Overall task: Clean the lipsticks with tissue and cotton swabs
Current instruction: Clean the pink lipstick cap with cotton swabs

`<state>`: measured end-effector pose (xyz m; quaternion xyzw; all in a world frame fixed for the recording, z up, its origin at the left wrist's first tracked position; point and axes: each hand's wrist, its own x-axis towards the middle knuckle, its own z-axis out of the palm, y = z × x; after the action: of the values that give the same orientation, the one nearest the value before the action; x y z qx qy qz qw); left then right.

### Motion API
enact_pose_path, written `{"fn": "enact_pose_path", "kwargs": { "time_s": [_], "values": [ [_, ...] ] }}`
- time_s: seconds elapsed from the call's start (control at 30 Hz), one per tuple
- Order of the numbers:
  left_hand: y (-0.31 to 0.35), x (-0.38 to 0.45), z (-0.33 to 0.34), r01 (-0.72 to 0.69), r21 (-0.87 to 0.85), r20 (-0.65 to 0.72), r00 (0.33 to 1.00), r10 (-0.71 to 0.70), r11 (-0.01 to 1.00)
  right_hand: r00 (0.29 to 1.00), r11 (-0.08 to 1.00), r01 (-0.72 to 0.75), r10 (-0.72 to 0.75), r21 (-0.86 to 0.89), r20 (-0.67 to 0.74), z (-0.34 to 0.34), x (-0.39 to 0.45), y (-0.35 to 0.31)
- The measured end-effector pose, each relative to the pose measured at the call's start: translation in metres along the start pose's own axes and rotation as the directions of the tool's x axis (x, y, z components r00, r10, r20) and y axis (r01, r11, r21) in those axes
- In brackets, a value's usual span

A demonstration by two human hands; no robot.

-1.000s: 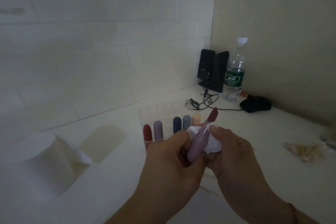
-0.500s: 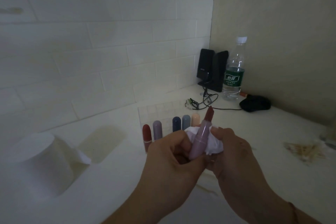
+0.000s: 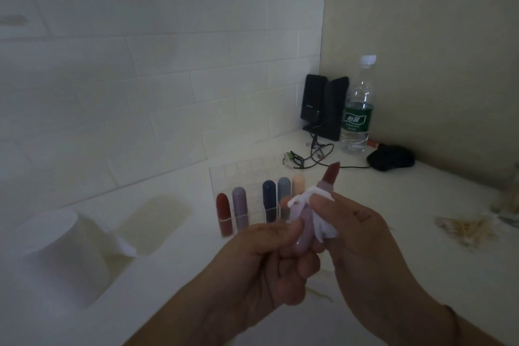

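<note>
My left hand (image 3: 261, 264) grips the lilac tube of an uncapped lipstick (image 3: 304, 230) that points up and to the right, its dark red bullet bare at the top. My right hand (image 3: 362, 236) pinches a crumpled white tissue (image 3: 323, 222) against the tube's upper part, just under the bullet. Behind the hands, a clear holder (image 3: 244, 174) carries several capped lipsticks (image 3: 224, 213) standing upright in red, lilac, navy, grey-blue and peach. A pile of cotton swabs (image 3: 466, 229) lies on the counter at the right.
A white toilet roll (image 3: 59, 255) stands at the left with a loose tail. In the far corner are two black speakers (image 3: 323, 107), a water bottle (image 3: 358, 109), tangled cables (image 3: 311, 154) and a black mouse (image 3: 391, 160). Tiled wall behind.
The tissue has slid up the tube toward the bullet, and the right thumb now sits over it. The lipstick has tilted slightly and both hands stay in place.
</note>
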<state>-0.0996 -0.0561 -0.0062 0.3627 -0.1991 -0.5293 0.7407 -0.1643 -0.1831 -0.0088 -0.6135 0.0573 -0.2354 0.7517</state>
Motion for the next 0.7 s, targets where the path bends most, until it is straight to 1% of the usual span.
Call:
{"fn": "enact_pose_path", "kwargs": {
  "time_s": [0.03, 0.07, 0.1, 0.13, 0.2, 0.23, 0.27, 0.3, 0.33, 0.4, 0.47, 0.5, 0.53, 0.57, 0.6, 0.63, 0.7],
  "values": [
    [0.0, 0.0, 0.001, 0.015, -0.026, -0.002, 1.0, -0.015, 1.0, 1.0, 1.0, -0.011, 0.011, 0.012, 0.015, 0.0, 0.0, 0.0],
    [0.0, 0.0, 0.002, 0.009, -0.003, -0.028, 1.0, -0.009, 1.0, 0.999, 1.0, -0.015, 0.015, 0.019, 0.029, -0.001, 0.0, -0.002],
    [0.0, 0.001, 0.003, -0.018, 0.08, -0.082, 0.996, 0.024, 0.997, 0.999, 1.0, -0.014, 0.014, 0.013, 0.03, -0.001, 0.0, -0.003],
    [0.0, 0.002, 0.005, -0.057, 0.213, -0.154, 0.984, 0.091, 0.975, 1.0, 1.0, -0.006, 0.006, 0.0, 0.027, 0.0, 0.0, -0.005],
    [-0.003, 0.006, 0.007, -0.146, 0.473, -0.268, 0.916, 0.3, 0.869, 1.0, 1.0, 0.01, -0.01, -0.02, 0.027, 0.002, -0.001, -0.011],
    [-0.004, 0.007, 0.007, -0.184, 0.565, -0.278, 0.876, 0.395, 0.805, 1.0, 1.0, 0.006, -0.006, -0.016, 0.022, 0.003, -0.002, -0.013],
    [-0.006, 0.008, 0.006, -0.208, 0.621, -0.269, 0.849, 0.455, 0.755, 1.0, 1.0, -0.009, 0.009, -0.012, 0.013, 0.003, -0.002, -0.015],
    [-0.007, 0.008, 0.005, -0.216, 0.64, -0.264, 0.839, 0.475, 0.737, 1.0, 1.0, -0.021, 0.021, -0.015, 0.006, 0.003, -0.003, -0.016],
    [-0.007, 0.008, 0.004, -0.218, 0.625, -0.256, 0.85, 0.461, 0.749, 1.0, 1.0, -0.022, 0.022, -0.017, 0.01, 0.002, -0.003, -0.015],
    [-0.006, 0.007, 0.004, -0.21, 0.52, -0.22, 0.904, 0.367, 0.828, 0.998, 1.0, -0.003, 0.004, -0.014, 0.055, 0.0, -0.002, -0.013],
    [-0.005, 0.005, 0.005, -0.167, 0.341, -0.189, 0.952, 0.241, 0.925, 0.995, 1.0, -0.009, 0.007, 0.022, 0.096, -0.004, 0.0, -0.008],
    [-0.004, 0.004, 0.005, -0.124, 0.238, -0.178, 0.97, 0.168, 0.963, 0.994, 0.998, -0.035, 0.029, 0.057, 0.11, -0.005, 0.001, -0.006],
    [-0.003, 0.003, 0.005, -0.082, 0.15, -0.169, 0.98, 0.107, 0.985, 0.992, 0.994, -0.061, 0.05, 0.092, 0.12, -0.006, 0.003, -0.004],
    [-0.001, 0.002, 0.006, -0.047, 0.1, -0.168, 0.984, 0.063, 0.994, 0.99, 0.991, -0.073, 0.058, 0.111, 0.13, -0.006, 0.003, -0.002],
    [0.0, 0.002, 0.006, -0.032, 0.11, -0.178, 0.983, 0.052, 0.993, 0.989, 0.992, -0.07, 0.056, 0.102, 0.136, -0.006, 0.004, -0.001],
    [0.001, 0.002, 0.006, -0.037, 0.195, -0.194, 0.978, 0.075, 0.98, 0.99, 0.995, -0.058, 0.047, 0.078, 0.136, -0.005, 0.004, -0.001],
    [0.002, 0.003, 0.005, -0.08, 0.441, -0.196, 0.963, 0.182, 0.894, 0.989, 0.999, -0.033, 0.028, 0.029, 0.142, -0.004, 0.003, -0.003]
  ]
}}
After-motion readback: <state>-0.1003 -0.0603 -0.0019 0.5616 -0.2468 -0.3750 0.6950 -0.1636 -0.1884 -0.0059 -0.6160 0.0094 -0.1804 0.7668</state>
